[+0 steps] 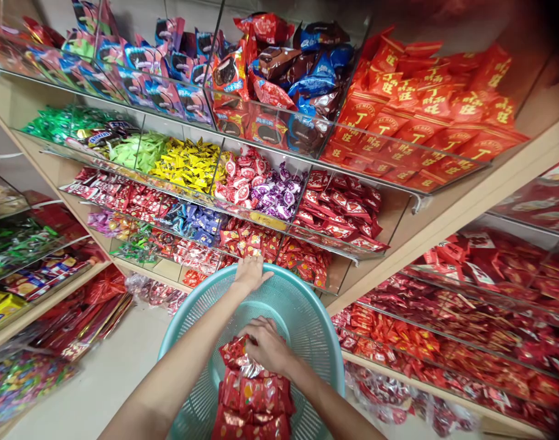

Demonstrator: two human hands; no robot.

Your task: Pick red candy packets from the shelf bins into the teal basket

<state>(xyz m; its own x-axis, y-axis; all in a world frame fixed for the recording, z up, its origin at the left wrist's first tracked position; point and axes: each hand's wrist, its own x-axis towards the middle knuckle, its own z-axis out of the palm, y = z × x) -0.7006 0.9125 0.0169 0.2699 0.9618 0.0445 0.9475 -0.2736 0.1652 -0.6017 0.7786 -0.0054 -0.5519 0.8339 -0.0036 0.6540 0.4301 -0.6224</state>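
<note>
A round teal plastic basket (316, 318) with perforated sides stands in front of me, below the shelves. My left hand (250, 274) is at its far rim, fingers over the edge and thumb on the inner side; the fingertips are hard to see. Inside the basket, my right hand (266, 347) curls over a shiny red candy packet (233, 353) at the top of a pile. Below that hand lie more red packets (256, 394) with coloured dots, stacked in rows. Similar red packets (302, 261) fill the low shelf bin just beyond the rim.
Tilted shelves with clear dividers hold yellow sweets (190, 164), purple sweets (281, 190), blue-wrapped sweets (194, 223) and large orange-red packets (412, 122). A clear shelf lip (279, 223) juts out above the basket. More stocked shelves (444, 318) stand right; bagged goods (27, 388) lie left.
</note>
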